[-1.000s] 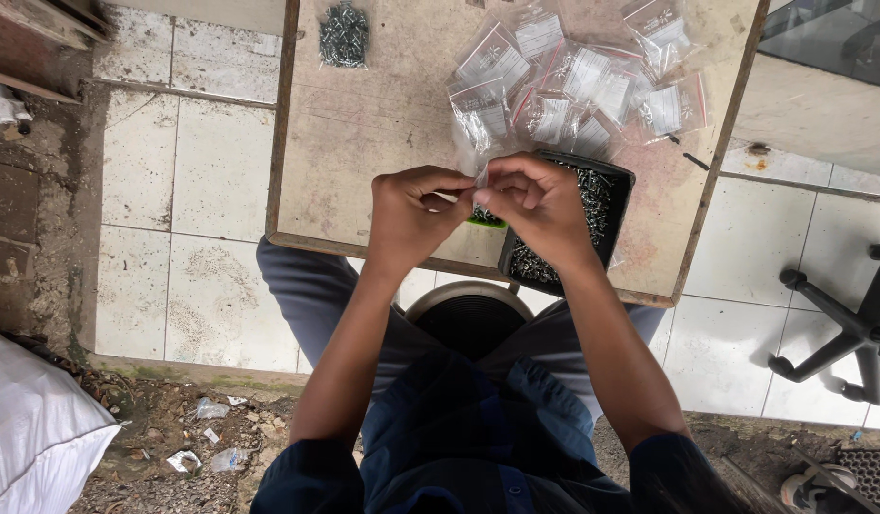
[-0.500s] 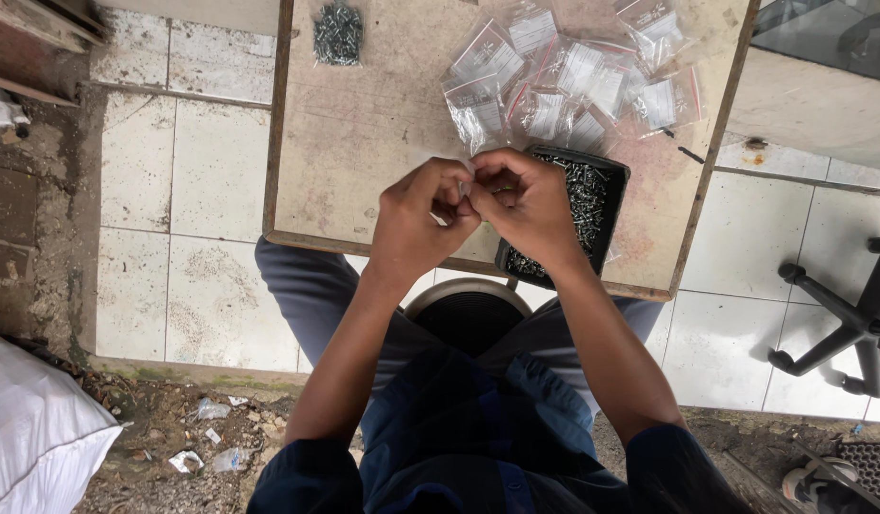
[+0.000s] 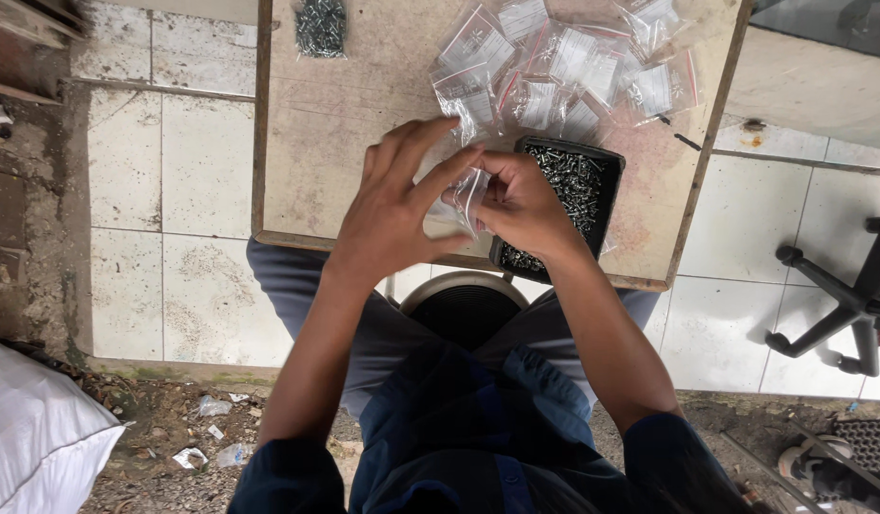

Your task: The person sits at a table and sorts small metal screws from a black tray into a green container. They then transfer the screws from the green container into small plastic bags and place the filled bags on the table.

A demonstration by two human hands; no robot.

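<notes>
My right hand pinches a small clear plastic bag above the near edge of the small table. My left hand is beside it with fingers spread, its fingertips at the bag's top edge. Just right of my hands sits a black tray full of small dark screws. A heap of filled clear bags lies further back on the table.
A loose pile of screws lies at the table's far left edge. A round stool is under me. A black chair base stands at the right, a white sack at the lower left on rubble.
My left hand has opened from a closed pinch and spread its fingers. The bag now shows between the hands, held by my right hand.
</notes>
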